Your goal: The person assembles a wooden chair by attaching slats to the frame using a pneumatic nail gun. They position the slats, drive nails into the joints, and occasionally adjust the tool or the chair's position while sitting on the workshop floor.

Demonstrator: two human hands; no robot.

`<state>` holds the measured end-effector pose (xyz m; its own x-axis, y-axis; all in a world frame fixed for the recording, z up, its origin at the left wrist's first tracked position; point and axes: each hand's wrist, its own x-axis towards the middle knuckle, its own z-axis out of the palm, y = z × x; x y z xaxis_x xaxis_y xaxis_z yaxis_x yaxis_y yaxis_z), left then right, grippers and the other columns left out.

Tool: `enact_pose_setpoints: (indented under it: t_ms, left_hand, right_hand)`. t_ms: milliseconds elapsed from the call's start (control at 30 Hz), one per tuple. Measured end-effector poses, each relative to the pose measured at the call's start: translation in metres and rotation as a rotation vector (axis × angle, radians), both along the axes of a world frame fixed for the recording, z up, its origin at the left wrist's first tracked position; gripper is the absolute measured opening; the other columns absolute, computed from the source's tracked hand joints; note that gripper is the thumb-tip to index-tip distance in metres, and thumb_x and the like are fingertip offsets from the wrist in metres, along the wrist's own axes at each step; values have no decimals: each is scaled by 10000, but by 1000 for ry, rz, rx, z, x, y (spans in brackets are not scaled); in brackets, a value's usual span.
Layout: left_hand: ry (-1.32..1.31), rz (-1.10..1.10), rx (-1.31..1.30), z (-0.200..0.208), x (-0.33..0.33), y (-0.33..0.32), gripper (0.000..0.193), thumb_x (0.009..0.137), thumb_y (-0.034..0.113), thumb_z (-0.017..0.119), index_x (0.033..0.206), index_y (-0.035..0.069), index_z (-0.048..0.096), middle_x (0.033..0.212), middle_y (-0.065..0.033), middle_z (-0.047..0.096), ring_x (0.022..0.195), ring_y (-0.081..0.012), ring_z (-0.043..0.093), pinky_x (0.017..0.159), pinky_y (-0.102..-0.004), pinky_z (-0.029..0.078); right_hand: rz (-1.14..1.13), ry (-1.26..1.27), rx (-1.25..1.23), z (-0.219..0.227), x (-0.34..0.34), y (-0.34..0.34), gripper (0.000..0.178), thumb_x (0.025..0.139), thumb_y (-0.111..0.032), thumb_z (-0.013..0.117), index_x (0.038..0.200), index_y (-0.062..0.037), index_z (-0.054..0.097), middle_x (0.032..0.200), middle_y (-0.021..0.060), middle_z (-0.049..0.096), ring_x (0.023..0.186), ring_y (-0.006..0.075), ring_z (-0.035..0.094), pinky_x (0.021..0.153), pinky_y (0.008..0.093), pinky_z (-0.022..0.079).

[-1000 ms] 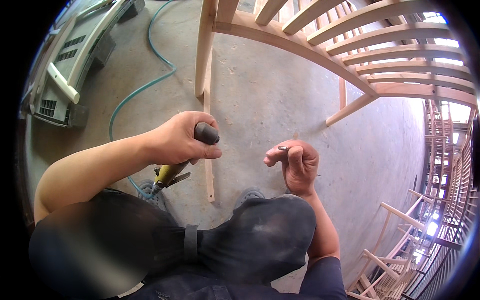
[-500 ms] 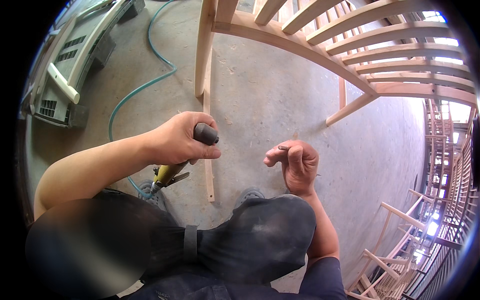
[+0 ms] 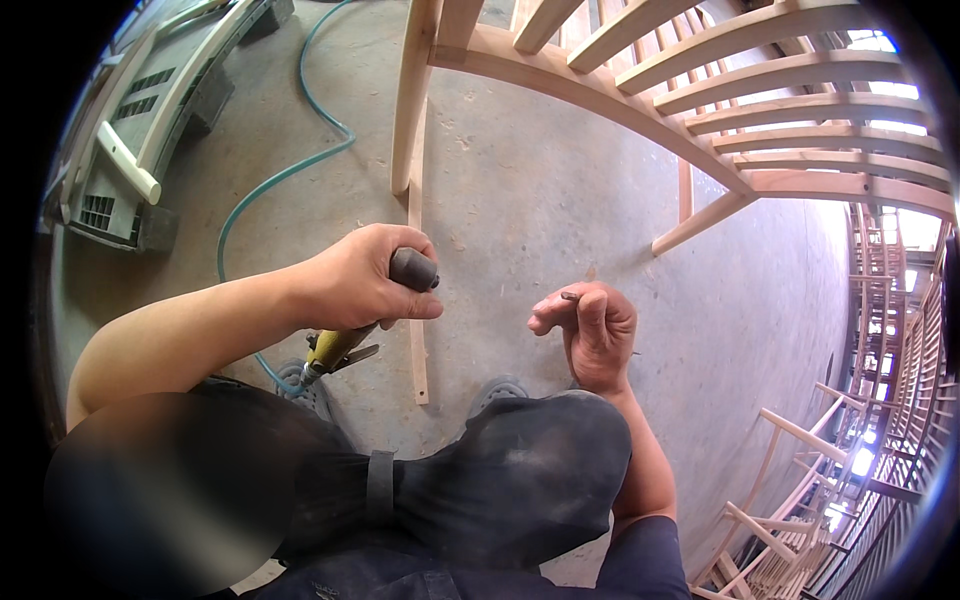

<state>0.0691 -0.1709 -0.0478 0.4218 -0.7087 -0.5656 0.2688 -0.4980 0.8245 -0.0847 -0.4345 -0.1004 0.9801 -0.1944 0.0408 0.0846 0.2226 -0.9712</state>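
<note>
My left hand (image 3: pixel 355 275) is wrapped round an air tool (image 3: pixel 330 348). Its black rounded head points up and right past my fingers, and its yellow body with a metal lever hangs below the hand. A teal hose runs to its lower end. On the right, my right hand (image 3: pixel 602 335) is turned palm up with its fingers curled. A small dark metal bit (image 3: pixel 570 296) shows between the thumb and fingers, mostly hidden. The two hands are apart, above the floor in front of my knees.
A slatted wooden furniture frame (image 3: pixel 590 90) stands ahead, with a wooden rail (image 3: pixel 419 350) reaching toward my feet. The teal hose (image 3: pixel 232 215) curves over the concrete floor at left. A grey plastic platform (image 3: pixel 125 160) carries wooden pieces. Several wooden frames (image 3: pixel 800 490) stand at right.
</note>
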Motion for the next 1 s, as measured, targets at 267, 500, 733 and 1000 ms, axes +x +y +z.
enact_pose_setpoints:
  t_ms: [267, 500, 733, 1000]
  left_hand:
    - [-7, 1, -10, -2, -1, 0, 293, 859, 144, 857, 971, 64, 598, 740, 1, 615, 634, -93, 599, 557, -256, 487]
    - [-27, -12, 10, 0, -1, -1, 303, 859, 155, 860, 990, 58, 604, 739, -3, 613, 637, -102, 598, 558, -266, 488]
    - [-13, 7, -14, -2, -1, 0, 295, 854, 140, 860, 981, 58, 607, 725, -5, 614, 623, -107, 598, 552, -268, 491]
    - [-18, 11, -10, -3, -2, -1, 275, 855, 130, 857, 941, 64, 605, 711, 6, 603, 608, -98, 586, 537, -264, 475]
  right_hand:
    - [1, 17, 24, 0, -1, 0, 469, 1019, -444, 606, 1000, 19, 679, 887, 171, 756, 755, 251, 750, 688, 368, 620]
    - [3, 12, 42, 0, -2, -1, 446, 1013, -430, 623, 1016, 12, 680, 895, 176, 756, 763, 256, 751, 691, 368, 621]
    - [6, 46, 63, 2, -1, -1, 337, 978, -316, 710, 1018, 19, 715, 925, 160, 760, 783, 236, 748, 705, 358, 623]
    - [4, 82, 56, 7, 0, 2, 182, 943, -102, 754, 1054, 39, 725, 937, 145, 761, 801, 206, 745, 732, 325, 625]
